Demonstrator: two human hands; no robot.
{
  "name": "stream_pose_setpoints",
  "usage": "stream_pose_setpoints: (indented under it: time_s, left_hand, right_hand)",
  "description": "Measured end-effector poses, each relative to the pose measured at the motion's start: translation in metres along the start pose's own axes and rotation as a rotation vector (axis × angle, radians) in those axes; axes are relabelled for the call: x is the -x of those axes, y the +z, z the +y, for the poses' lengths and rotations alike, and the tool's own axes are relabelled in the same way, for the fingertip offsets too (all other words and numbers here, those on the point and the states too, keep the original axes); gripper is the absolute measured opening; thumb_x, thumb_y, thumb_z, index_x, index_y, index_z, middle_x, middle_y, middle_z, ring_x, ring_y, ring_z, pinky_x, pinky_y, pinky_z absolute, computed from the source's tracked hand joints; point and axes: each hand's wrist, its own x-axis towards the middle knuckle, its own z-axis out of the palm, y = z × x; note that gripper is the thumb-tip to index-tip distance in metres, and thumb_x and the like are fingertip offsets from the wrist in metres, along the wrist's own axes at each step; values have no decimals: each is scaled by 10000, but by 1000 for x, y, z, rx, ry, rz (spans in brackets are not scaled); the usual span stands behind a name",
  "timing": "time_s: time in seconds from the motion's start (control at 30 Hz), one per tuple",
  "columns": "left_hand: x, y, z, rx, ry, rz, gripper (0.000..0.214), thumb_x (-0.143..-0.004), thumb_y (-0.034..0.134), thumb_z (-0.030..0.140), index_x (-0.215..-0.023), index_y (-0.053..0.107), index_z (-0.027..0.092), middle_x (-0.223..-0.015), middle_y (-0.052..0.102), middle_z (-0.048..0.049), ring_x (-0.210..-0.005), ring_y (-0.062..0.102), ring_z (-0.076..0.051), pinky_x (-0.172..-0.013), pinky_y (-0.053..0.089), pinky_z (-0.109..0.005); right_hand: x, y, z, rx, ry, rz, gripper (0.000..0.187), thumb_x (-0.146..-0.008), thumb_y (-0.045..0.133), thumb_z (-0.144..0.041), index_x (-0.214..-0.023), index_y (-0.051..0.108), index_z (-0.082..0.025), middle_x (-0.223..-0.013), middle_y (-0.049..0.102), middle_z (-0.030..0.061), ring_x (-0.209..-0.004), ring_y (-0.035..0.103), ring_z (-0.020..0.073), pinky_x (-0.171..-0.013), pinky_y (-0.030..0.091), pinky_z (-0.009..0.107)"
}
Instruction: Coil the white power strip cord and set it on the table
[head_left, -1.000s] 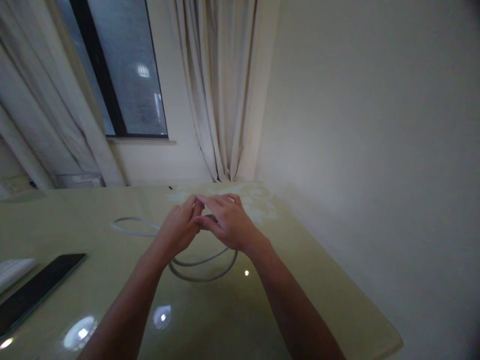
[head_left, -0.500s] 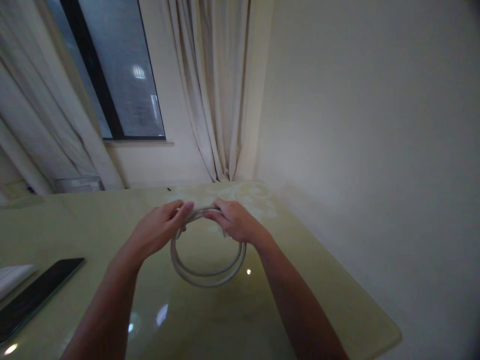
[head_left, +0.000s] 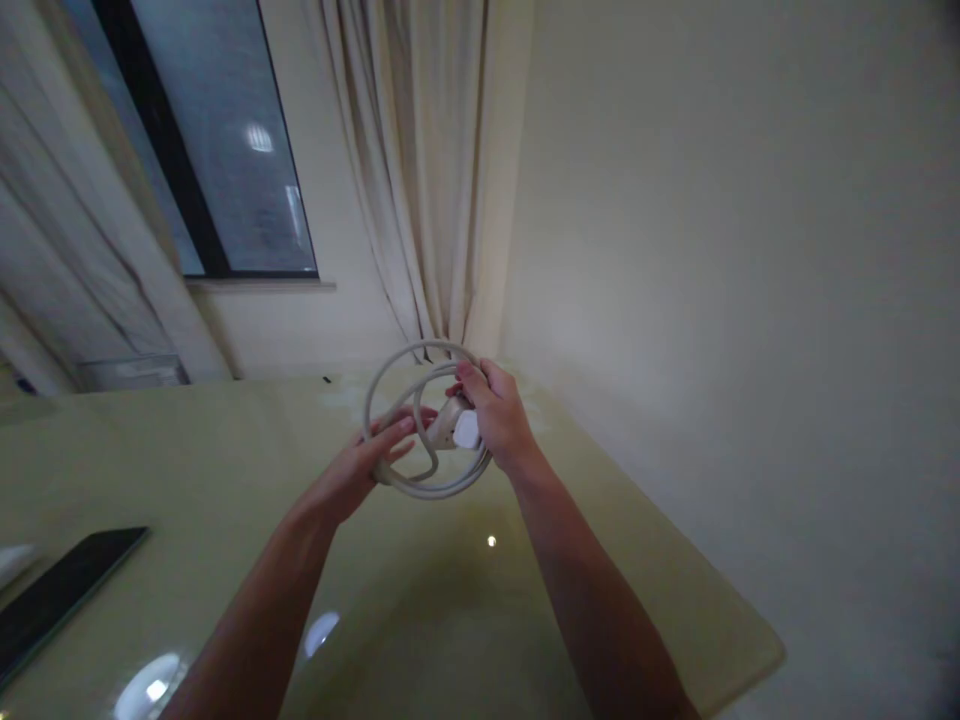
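A coiled light grey power cable (head_left: pixel 433 492) is held up above the table in both hands. Inside the loops, near the right side, are a white plug (head_left: pixel 466 430) and a beige end piece (head_left: pixel 442 428), partly covered by fingers. My right hand (head_left: pixel 501 408) is closed round the bundled strands on the right, thumb on top. At the left side, my left hand (head_left: pixel 367 462) has the cable lying across it, its fingers reaching loosely into the loop towards the beige piece.
The glossy pale green table (head_left: pixel 600 560) has a rounded right corner. A dark flat slab (head_left: pixel 64 590) lies at left, beside a white object (head_left: pixel 13 562) cut off by the frame. A tiny dark bit (head_left: pixel 326 379) is near the back edge. Curtains (head_left: pixel 420 180) and a wall stand behind.
The coil has been raised and turned, so the plug and beige piece now show. My left hand has moved from the coil's top to its left side; my right hand has risen slightly.
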Motion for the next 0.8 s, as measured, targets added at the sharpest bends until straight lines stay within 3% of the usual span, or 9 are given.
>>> stream_pose_setpoints:
  time_s: [0.07,0.13,0.2,0.27,0.33,0.47,0.63,0.8]
  left_hand:
    - [0,3,-2,22,30,78,370,-850,812,483,-1066,815,182,-1348,735,-146,-1430,542,-357,-1244,362,-514]
    - [1,9,-2,165,27,42,343,-852,821,466,-994,809,153,-1241,772,-159,-1321,636,-336,-1203,433,-490]
    - [3,18,1,361,-3,-40,321,-879,804,457,-963,779,147,-1052,795,-131,-1091,743,-288,-1086,553,-475]
    - [4,28,6,546,-43,-55,264,-936,757,408,-917,726,147,-791,724,-43,-800,749,-193,-917,643,-408]
    - [2,39,13,698,-87,50,259,-1028,638,328,-848,655,142,-616,558,44,-568,636,-92,-741,650,-275]
    - [-10,55,17,712,-170,451,394,-1117,447,280,-771,573,139,-511,311,117,-366,373,-4,-484,465,-80]
    - [-41,67,-23,490,-223,649,443,-1119,403,298,-700,479,174,-514,335,100,-358,326,-9,-399,337,-92]
    - [-79,93,-87,129,-235,735,315,-1070,457,346,-837,580,175,-568,457,62,-476,527,-110,-534,497,-232]
  right_hand:
    - [-1,-2,0,133,-49,38,351,-1014,568,-518,-847,606,-212,-764,693,17,-694,677,158,-630,463,253]
    - [-3,-6,2,240,-61,47,335,-1040,543,-470,-836,601,-211,-759,690,12,-718,688,160,-665,467,256]
    - [-7,-11,6,317,-22,26,337,-1062,513,-453,-846,601,-209,-749,690,9,-719,693,162,-671,460,258]
    - [-10,-18,9,423,25,-12,344,-1076,495,-447,-858,605,-205,-779,705,18,-722,698,163,-666,446,258]
    - [-12,-25,12,564,64,-79,348,-1079,498,-441,-860,618,-199,-830,727,37,-736,701,166,-665,432,260]
    - [-14,-35,15,792,166,-253,372,-1068,515,-468,-906,696,-185,-851,760,63,-755,698,179,-671,434,259]
    - [-19,-45,34,922,294,-322,410,-1070,479,-456,-1029,766,-166,-957,800,107,-869,738,208,-731,482,267]
    - [-25,-68,61,1084,416,-210,399,-1057,483,-398,-1194,744,-128,-1242,756,231,-1152,730,313,-901,517,359]
